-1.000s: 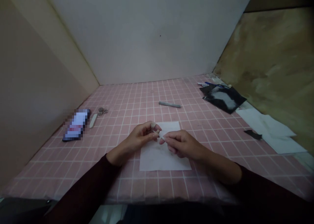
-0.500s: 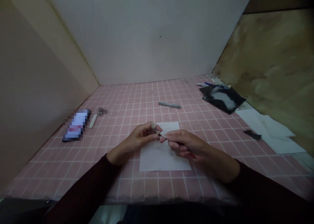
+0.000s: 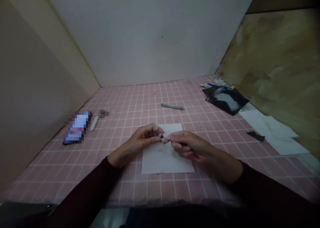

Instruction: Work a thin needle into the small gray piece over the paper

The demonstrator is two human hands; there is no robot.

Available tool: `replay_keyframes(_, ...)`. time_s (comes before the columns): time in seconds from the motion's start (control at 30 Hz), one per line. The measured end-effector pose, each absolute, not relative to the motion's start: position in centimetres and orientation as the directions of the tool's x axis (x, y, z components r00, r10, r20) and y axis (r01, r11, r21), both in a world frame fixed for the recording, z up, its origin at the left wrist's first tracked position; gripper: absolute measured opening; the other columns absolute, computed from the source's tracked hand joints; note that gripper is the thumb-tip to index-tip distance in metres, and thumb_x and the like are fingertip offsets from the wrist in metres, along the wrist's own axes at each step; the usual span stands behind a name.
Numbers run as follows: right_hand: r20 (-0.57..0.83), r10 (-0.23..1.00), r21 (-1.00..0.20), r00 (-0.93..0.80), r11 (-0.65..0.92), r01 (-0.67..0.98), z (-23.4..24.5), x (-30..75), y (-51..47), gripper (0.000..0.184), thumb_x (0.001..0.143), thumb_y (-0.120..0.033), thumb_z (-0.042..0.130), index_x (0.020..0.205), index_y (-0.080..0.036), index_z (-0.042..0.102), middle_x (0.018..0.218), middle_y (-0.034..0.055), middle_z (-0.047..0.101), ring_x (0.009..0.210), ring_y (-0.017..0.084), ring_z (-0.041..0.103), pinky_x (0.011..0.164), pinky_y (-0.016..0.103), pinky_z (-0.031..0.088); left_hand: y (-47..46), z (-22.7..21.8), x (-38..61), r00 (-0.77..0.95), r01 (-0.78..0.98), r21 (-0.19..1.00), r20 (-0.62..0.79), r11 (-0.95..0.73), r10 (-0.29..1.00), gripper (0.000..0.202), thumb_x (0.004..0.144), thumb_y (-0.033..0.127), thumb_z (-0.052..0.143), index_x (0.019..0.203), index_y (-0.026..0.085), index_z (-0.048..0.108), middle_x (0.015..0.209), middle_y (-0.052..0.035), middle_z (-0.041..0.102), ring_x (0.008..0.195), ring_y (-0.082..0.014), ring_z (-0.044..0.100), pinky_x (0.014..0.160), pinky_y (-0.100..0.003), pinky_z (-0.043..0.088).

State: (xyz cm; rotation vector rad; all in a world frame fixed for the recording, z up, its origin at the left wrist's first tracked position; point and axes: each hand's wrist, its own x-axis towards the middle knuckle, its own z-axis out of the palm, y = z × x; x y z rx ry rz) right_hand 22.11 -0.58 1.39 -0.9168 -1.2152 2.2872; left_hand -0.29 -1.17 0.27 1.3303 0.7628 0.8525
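From where I stand, the person works with both hands close together just above a sheet of white paper (image 3: 162, 163) on the pink, white-lined counter (image 3: 125, 101). The left hand (image 3: 141, 137) has its fingers curled in a narrow pinch, holding a small tan piece (image 3: 160, 135) between fingertips and thumb; what exactly it is, I can't make out at this size. A pale wrap (image 3: 155, 127) goes around one of those fingers. The right hand (image 3: 187, 143) has its fingers folded closely around a slim tool (image 3: 196, 156) whose reddish end shows beneath the palm. Its pale tip points toward the small tan piece, near it, but I can't tell whether the two touch.

Beyond the hands a grey rod (image 3: 172, 106) lies by itself, roughly crosswise. Over on the left, a phone (image 3: 78, 126) with a lit screen rests beside a white strip (image 3: 94, 123), and a small looped metal object (image 3: 103, 113) sits just past that. On the far right lie a black sheet (image 3: 225, 105) with a whitish patch, some white papers (image 3: 280, 139) partly overlapping, and a dark scrap (image 3: 256, 135) near their edge.
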Motion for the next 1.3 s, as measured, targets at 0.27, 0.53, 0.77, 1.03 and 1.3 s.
replay_keyframes(0.27, -0.12, 0.771, -0.99, -0.625, -0.046, 0.133, 0.5, 21.4, -1.9, 0.022, 0.092, -0.033, 0.052, 0.086, -0.016, 0.065, 0.058, -0.0045, 0.047, 0.045, 0.007, 0.033, 0.046, 0.022, 0.028, -1.3, 0.3, 0.0, 0.451, -0.031, 0.999, -0.021, 0.04, 0.892, 0.022, 0.087, 0.031, 0.068, 0.1, 0.014, 0.062, 0.081, -0.0026, 0.063, 0.075, -0.013, 0.058, 0.072, -0.026, 0.041)
replay_keyframes(0.53, -0.214, 0.739, -0.973, -0.639, -0.219, 0.073, 0.7, 21.6, -1.3, 0.021, 0.092, -0.031, 0.053, 0.085, -0.015, 0.064, 0.055, -0.0061, 0.045, 0.04, 0.004, 0.026, 0.041, 0.02, 0.022, -1.1, -0.1, -0.2, 0.471, -0.028, 0.998, -0.033, 0.052, 0.882, 0.021, 0.087, 0.03, 0.068, 0.1, 0.014, 0.062, 0.082, -0.0036, 0.065, 0.074, -0.0129, 0.057, 0.071, -0.026, 0.041)
replay_keyframes(0.77, -0.365, 0.617, -0.812, -0.697, -0.577, -0.086, 1.4, 21.8, -0.8, 0.021, 0.088, -0.033, 0.059, 0.092, -0.013, 0.065, 0.055, -0.0086, 0.041, 0.039, 0.002, 0.015, 0.037, 0.017, 0.011, -1.2, 0.3, 0.0, 0.456, -0.104, 0.993, -0.005, 0.059, 0.89, 0.023, 0.085, 0.027, 0.071, 0.102, 0.015, 0.061, 0.087, -0.003, 0.064, 0.079, -0.0127, 0.059, 0.074, -0.026, 0.043)
replay_keyframes(1.03, 0.131, 0.813, -0.905, -0.567, 0.332, 0.266, 0.5, 21.2, -2.2, 0.023, 0.09, -0.026, 0.054, 0.069, -0.017, 0.06, 0.061, -0.0007, 0.053, 0.058, 0.011, 0.047, 0.06, 0.026, 0.035, -1.2, 0.0, 0.1, 0.355, 0.037, 0.998, -0.056, 0.046, 0.933, 0.022, 0.09, 0.035, 0.064, 0.095, 0.014, 0.063, 0.072, 0.0012, 0.056, 0.063, -0.0095, 0.048, 0.064, -0.024, 0.037)
replay_keyframes(1.3, -0.357, 0.602, -0.806, -0.714, -0.585, -0.091, 1.6, 22.2, -0.6, 0.021, 0.087, -0.032, 0.06, 0.091, -0.012, 0.066, 0.055, -0.0098, 0.036, 0.041, 0.003, 0.012, 0.037, 0.018, 0.01, -1.2, 0.4, -0.2, 0.477, -0.109, 0.993, 0.007, 0.051, 0.879, 0.023, 0.083, 0.028, 0.072, 0.1, 0.016, 0.063, 0.087, -0.0029, 0.062, 0.08, -0.0134, 0.057, 0.074, -0.026, 0.041)
